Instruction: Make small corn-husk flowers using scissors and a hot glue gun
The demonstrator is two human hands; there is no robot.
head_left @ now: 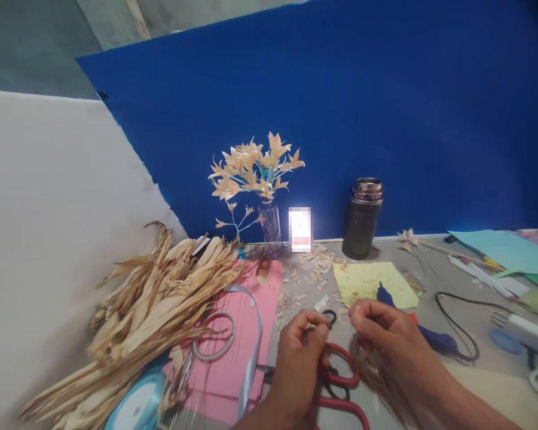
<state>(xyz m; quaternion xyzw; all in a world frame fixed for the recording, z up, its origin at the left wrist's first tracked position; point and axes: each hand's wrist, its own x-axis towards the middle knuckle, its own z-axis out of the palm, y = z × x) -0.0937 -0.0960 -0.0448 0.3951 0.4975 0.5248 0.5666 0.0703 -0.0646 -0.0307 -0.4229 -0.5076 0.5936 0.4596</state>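
Observation:
My left hand [301,357] is closed in a pinch, thumb against forefinger; whatever it holds, if anything, is too small to make out. A small black ring [329,317] shows right by its fingertips. My right hand [392,335] is pinched too, a short gap from the left, and its contents are also unclear. Red-handled scissors [349,380] lie beside and partly under the left hand. Beyond the right hand rests a blue glue gun [437,340], partly hidden by it. Dry brown husk strips [376,373] lie beneath the right wrist.
Dried corn husks [174,304] are heaped at left on pink paper [262,298], near a tape roll [214,336] and blue ribbon spool [137,400]. Husk flowers [251,167] stand in a clear vase [270,230]. A dark flask [362,221] stands behind yellow paper [363,278].

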